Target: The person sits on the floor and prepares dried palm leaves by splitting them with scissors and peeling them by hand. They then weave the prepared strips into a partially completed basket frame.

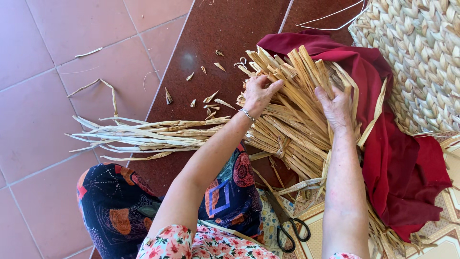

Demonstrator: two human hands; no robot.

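A bundle of dried, straw-coloured stalks (292,120), tied near its middle, lies across a dark red cloth (407,163) on the floor. My left hand (258,93), with a bracelet at the wrist, rests on the bundle's left side, fingers spread among the stalk ends. My right hand (335,108) presses flat on the bundle's right side, fingers reaching into the stalks. Neither hand is closed around a stalk that I can make out.
A looser sheaf of thin dried stalks (143,134) lies on the tiles at left. Small cut scraps (211,98) dot the dark red floor. A woven straw mat (421,52) fills the top right. Black-handled scissors (287,225) lie by my patterned lap.
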